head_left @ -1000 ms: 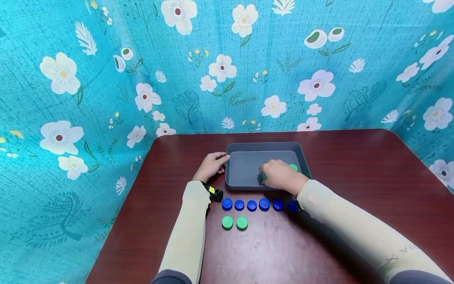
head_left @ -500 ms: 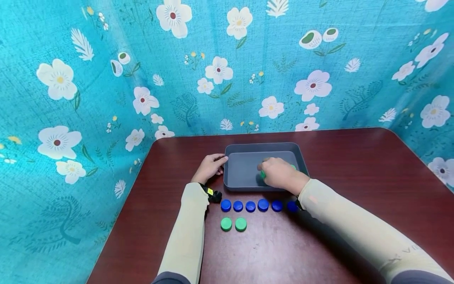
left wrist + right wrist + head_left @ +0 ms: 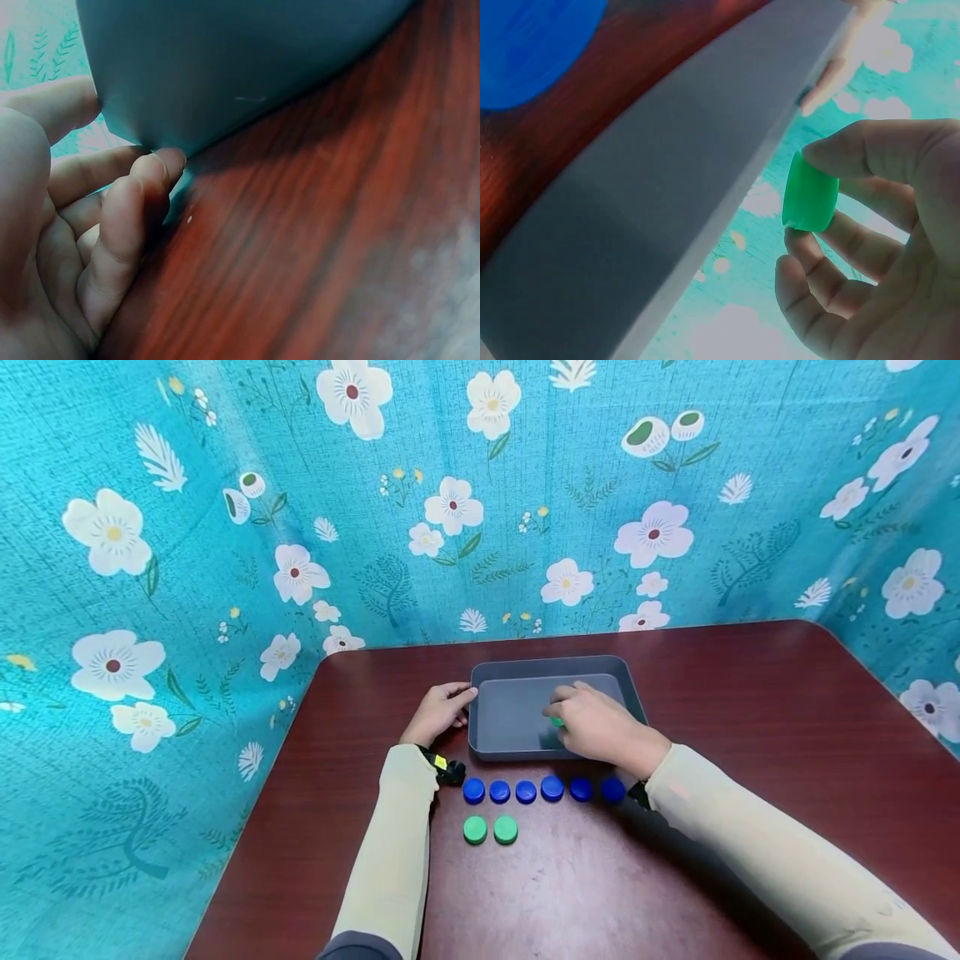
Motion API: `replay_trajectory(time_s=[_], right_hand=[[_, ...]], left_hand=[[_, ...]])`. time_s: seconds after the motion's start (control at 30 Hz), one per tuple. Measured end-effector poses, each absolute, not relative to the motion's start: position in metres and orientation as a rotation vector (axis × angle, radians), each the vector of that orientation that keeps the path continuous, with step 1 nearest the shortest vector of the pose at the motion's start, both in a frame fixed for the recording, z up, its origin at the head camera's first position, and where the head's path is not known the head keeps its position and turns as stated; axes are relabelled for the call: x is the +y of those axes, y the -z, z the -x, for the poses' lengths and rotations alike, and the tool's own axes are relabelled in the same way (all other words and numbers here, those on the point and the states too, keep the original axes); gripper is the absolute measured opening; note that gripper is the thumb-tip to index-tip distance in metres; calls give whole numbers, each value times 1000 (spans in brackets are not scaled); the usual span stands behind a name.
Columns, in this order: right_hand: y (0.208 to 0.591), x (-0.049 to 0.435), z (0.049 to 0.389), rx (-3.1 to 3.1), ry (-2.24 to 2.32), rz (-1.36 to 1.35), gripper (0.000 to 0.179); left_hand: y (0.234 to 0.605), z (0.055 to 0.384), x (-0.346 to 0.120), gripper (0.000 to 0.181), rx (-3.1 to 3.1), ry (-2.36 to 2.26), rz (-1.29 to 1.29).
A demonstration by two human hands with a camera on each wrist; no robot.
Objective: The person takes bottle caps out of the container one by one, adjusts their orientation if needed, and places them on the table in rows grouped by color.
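Observation:
A grey rectangular tray (image 3: 517, 718) stands on the table. My left hand (image 3: 438, 712) grips its left side, the thumb (image 3: 71, 105) at the rim and the fingers (image 3: 124, 210) bent against the bottom edge. Over the tray's right half, my right hand (image 3: 600, 727) pinches a green bottle cap (image 3: 810, 193) between thumb and fingertips. That cap is held above the tray's near rim in the right wrist view. In front of the tray, several blue caps (image 3: 552, 788) form a row, with two green caps (image 3: 506, 829) nearer to me at the left.
The dark red wooden table (image 3: 570, 893) has a rounded far right corner. A teal curtain (image 3: 420, 577) with white flowers hangs behind it and along the left side. My right forearm (image 3: 757, 827) reaches across the table's right part. The right hand covers the tray's near right corner.
My right hand has lifted with the green cap, uncovering the rightmost blue cap. Another green cap, seen behind the hand earlier, is now hidden. The left hand stays at the tray's side.

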State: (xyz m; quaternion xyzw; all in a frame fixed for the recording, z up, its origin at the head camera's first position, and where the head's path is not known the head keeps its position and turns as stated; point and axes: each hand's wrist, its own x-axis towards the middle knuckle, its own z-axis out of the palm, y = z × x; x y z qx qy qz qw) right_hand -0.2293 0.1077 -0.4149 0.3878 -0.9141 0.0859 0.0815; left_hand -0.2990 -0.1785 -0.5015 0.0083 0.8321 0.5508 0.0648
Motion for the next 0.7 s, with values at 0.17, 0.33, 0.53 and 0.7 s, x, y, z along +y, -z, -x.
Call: replay_trajectory(time_s=[0.17, 0.33, 0.53, 0.7], right_hand=[[410, 115, 224, -2734, -324, -1129, 29], [408, 119, 217, -2770, -403, -1053, 29], [411, 117, 208, -2793, -480, -1013, 29], [411, 115, 203, -2781, -489, -1035, 30]], left_hand=[[503, 300, -178, 48, 2510, -1669, -18], [502, 299, -178, 50, 2514, -1659, -22], [500, 300, -179, 50, 2522, -1635, -10], [501, 301, -181, 49, 2517, -1624, -1]])
